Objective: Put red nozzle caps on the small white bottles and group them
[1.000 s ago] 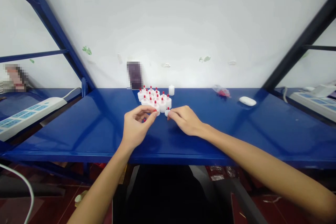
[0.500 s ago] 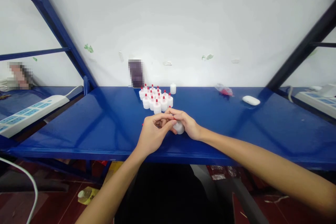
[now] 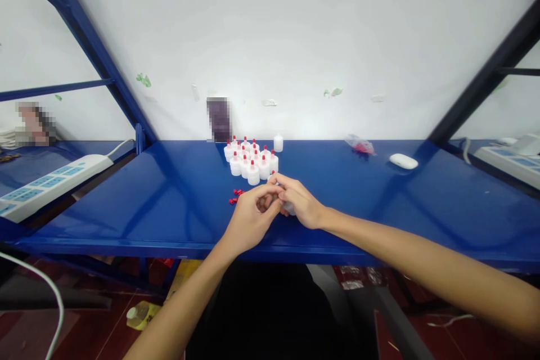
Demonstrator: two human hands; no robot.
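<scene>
Both hands meet near the table's front edge around a small white squeeze bottle (image 3: 290, 208). My left hand (image 3: 252, 214) is closed, its thumb and fingers curled against the bottle's left side. My right hand (image 3: 302, 201) is closed over it from the right, its fingertips together at the bottle's top. Fingers cover the tip, so no cap on it shows. Loose red caps (image 3: 234, 200) lie just left of my left hand, partly hidden by it. Beyond my fingers stands a group of white bottles with red caps (image 3: 253, 174); one more red-tipped bottle is mostly behind my right hand.
A white bottle without a red cap (image 3: 278, 143) stands at the back by the wall. Farther right are a clear bag with red pieces (image 3: 361, 146) and a white computer mouse (image 3: 404, 161). A power strip (image 3: 54, 183) lies left, beside the blue frame. A blurred dark object (image 3: 219, 119) leans on the wall.
My right hand has left a red-tipped bottle by the group and come nearer. My left hand has moved right and nearer to meet it at another bottle, uncovering the loose red caps.
</scene>
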